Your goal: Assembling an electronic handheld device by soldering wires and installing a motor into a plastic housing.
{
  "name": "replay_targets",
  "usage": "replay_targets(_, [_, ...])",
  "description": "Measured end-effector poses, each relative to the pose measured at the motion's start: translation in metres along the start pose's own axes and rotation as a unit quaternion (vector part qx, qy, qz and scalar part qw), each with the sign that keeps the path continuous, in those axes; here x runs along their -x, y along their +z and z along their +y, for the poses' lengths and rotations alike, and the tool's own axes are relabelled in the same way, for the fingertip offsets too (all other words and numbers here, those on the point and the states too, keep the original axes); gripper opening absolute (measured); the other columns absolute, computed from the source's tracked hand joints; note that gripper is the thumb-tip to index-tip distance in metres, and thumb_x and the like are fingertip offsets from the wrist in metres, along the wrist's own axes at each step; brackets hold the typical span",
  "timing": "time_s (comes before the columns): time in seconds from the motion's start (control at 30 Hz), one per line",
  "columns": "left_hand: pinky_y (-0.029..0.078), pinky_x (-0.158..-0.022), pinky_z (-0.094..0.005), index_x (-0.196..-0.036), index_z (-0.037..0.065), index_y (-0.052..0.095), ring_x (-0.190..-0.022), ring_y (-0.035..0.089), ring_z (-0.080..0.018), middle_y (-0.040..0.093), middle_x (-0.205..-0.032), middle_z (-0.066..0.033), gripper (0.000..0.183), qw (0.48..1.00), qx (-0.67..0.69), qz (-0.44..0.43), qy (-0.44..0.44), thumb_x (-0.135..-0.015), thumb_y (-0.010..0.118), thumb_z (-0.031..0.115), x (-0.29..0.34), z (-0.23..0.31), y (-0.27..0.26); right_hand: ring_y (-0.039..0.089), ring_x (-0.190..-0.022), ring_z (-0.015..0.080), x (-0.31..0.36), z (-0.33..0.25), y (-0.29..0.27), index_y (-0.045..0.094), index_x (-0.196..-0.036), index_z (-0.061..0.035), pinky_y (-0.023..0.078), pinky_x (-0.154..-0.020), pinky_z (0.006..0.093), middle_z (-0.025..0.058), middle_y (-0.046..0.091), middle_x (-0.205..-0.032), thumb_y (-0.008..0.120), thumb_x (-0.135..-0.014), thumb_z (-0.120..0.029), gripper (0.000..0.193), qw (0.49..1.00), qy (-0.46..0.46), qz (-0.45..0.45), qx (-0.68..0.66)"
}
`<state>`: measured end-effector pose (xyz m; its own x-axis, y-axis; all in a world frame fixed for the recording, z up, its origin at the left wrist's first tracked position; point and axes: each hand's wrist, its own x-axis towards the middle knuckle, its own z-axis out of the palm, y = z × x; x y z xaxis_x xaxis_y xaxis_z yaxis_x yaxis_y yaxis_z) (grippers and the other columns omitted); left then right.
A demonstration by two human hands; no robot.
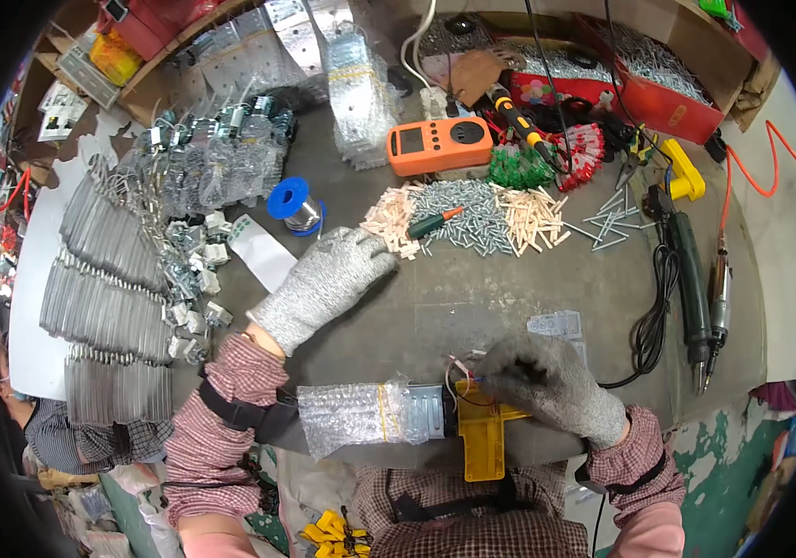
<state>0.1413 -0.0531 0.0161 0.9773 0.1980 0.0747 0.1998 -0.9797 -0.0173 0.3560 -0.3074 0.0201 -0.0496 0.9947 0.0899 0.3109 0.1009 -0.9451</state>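
Observation:
My left hand (328,279), in a grey knitted glove, reaches to the near left edge of a pile of pale beige plugs (384,219). Its fingers are bent and pressed together; what the tips hold, if anything, is hidden. My right hand (551,381), in a darker grey glove, is closed at the near table edge, fingertips pinched at thin red and white wires (456,365). Below it lies a yellow plastic T-shaped part (483,446), partly under the hand. Beside that part, on the left, lies a bubble-wrapped metal piece (351,416) with a yellow band.
Silvery screws (472,219), a green-handled tool (435,223), an orange multimeter (440,146) and a solder spool (297,206) lie farther back. Stacked grey metal strips (105,312) fill the left. Corded electric screwdrivers (693,288) lie at right. A person sits at far left.

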Motion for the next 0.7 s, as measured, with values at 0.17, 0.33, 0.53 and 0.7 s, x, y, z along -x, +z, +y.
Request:
replay_targets(0.17, [0.052,-0.085,-0.0383,-0.103,0.006,0.063,-0.094,0.063,-0.0285,0.064,-0.101,-0.0095,0.017,0.987,0.099,0.077,-0.103,-0.086,0.065,0.007,-0.004,0.014,-0.005,0.068,-0.075,0.0145,-0.001,-0.003,-0.002,0.070,-0.110,-0.0071,0.053,-0.066,0.0287,0.0088,0.073,-0.092,0.072,-0.093,-0.016,0.019,0.992,0.109,-0.006,-0.055])
replay_targets(0.33, [0.052,-0.087,-0.0298,-0.102,0.003,0.062,-0.099,0.064,-0.0168,0.064,-0.101,-0.0068,0.010,0.765,0.551,0.185,-0.278,-0.093,0.066,0.004,0.025,0.113,-0.040,0.068,-0.086,0.0123,-0.001,-0.010,-0.003,0.069,-0.109,-0.0040,0.055,-0.074,0.0275,0.0070,0.072,-0.097,0.070,-0.095,-0.013,0.017,0.986,0.124,-0.002,-0.110])
replay_targets(0.53, [0.054,-0.088,-0.0324,-0.108,-0.005,0.068,-0.097,0.066,-0.0178,0.067,-0.104,-0.0104,0.021,0.734,0.598,0.159,-0.280,-0.088,0.074,-0.002,0.031,0.166,-0.048,0.072,-0.084,0.0160,0.004,-0.005,-0.001,0.068,-0.112,-0.0048,0.056,-0.073,0.0300,0.0093,0.074,-0.094,0.069,-0.097,-0.020,0.021,0.993,0.069,-0.006,-0.098])
replay_targets(0.7, [0.055,-0.087,-0.0322,-0.109,-0.005,0.069,-0.098,0.067,-0.0193,0.069,-0.106,-0.0115,0.020,0.752,0.562,0.165,-0.303,-0.089,0.073,-0.001,0.036,0.171,-0.048,0.071,-0.078,0.0165,0.006,-0.003,0.002,0.068,-0.111,-0.0059,0.055,-0.068,0.0305,0.0094,0.074,-0.092,0.069,-0.097,-0.021,0.021,0.998,0.020,0.004,-0.060])
